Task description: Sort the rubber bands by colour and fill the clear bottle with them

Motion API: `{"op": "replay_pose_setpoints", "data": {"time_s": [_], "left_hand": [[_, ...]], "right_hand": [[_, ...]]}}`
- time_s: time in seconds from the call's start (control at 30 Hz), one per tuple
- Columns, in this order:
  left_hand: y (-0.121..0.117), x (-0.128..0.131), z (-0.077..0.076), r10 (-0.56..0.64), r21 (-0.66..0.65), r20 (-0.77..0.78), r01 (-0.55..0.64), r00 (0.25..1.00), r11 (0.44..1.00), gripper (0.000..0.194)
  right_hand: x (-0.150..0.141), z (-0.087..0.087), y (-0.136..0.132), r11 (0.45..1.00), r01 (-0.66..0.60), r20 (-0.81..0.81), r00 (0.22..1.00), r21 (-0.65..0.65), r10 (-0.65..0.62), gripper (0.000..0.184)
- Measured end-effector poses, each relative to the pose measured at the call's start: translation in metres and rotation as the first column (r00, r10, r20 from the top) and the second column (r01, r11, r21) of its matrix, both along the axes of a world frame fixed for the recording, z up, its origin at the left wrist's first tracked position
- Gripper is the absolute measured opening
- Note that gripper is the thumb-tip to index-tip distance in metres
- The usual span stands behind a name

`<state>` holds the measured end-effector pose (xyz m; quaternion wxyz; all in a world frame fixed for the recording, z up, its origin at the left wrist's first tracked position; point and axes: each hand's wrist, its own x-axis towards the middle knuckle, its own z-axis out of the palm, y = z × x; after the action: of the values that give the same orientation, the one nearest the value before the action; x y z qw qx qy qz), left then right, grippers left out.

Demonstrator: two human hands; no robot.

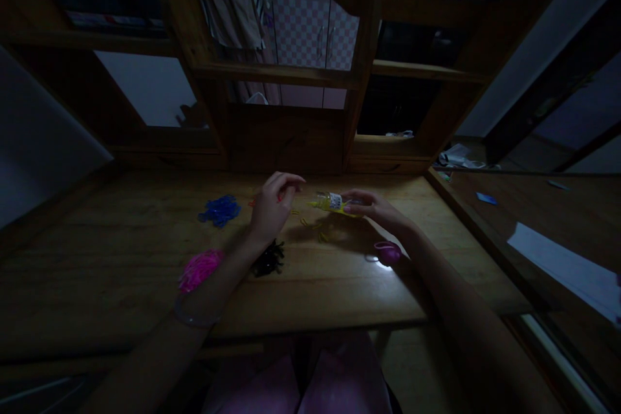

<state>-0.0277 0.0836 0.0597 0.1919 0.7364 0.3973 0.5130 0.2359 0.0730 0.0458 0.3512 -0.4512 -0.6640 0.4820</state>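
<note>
Hovering over the middle of the desk, my left hand [272, 206] has its fingers loosely bent and the thumb apart from them, with nothing clear between. A bit of red shows through the gap, and some orange pieces [251, 203] peek out behind that hand. My right hand [365, 204] grips a small clear bottle [334, 201] lying tilted on its side, its mouth toward my left hand. Yellow elastic bands show inside it, and several loose yellow bands [323, 237] lie on the wood below the mouth. The bottle bears a black-and-white label.
Piles of blue bands [220, 210], pink bands [200, 270] and black bands [270, 259] lie on the left half of the desk [320, 297]. By my right forearm rests a round purple object with a loop [389, 253]. A wooden shelf unit [286, 136] stands behind.
</note>
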Motion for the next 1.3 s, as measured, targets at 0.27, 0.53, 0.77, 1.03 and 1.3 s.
{"op": "replay_pose_setpoints", "data": {"time_s": [0.27,0.53,0.77,1.03,1.3], "left_hand": [[0.009,-0.002,-0.043,0.008,-0.068,-0.617,-0.063,0.787,0.996,0.028],[0.004,-0.006,-0.054,-0.007,-0.099,-0.636,-0.072,0.772,0.992,0.030],[0.004,0.005,-0.050,-0.163,-0.248,-0.490,0.043,0.856,0.968,0.031],[-0.008,0.012,-0.041,-0.368,-0.341,-0.402,0.236,0.839,0.910,0.037],[-0.010,0.012,-0.041,-0.458,-0.276,-0.456,0.368,0.763,0.888,0.027]], "right_hand": [[0.010,-0.003,0.007,0.999,0.006,-0.041,0.999,0.032,-0.005,0.035],[0.009,-0.003,0.005,1.000,0.014,-0.021,1.000,0.008,-0.014,0.037],[0.007,-0.003,0.006,0.999,0.003,-0.013,1.000,0.047,-0.003,0.037],[0.007,0.000,0.004,0.999,0.020,-0.019,1.000,0.032,-0.019,0.038],[0.007,-0.002,0.005,0.999,0.008,-0.039,0.999,0.032,-0.007,0.038]]}}
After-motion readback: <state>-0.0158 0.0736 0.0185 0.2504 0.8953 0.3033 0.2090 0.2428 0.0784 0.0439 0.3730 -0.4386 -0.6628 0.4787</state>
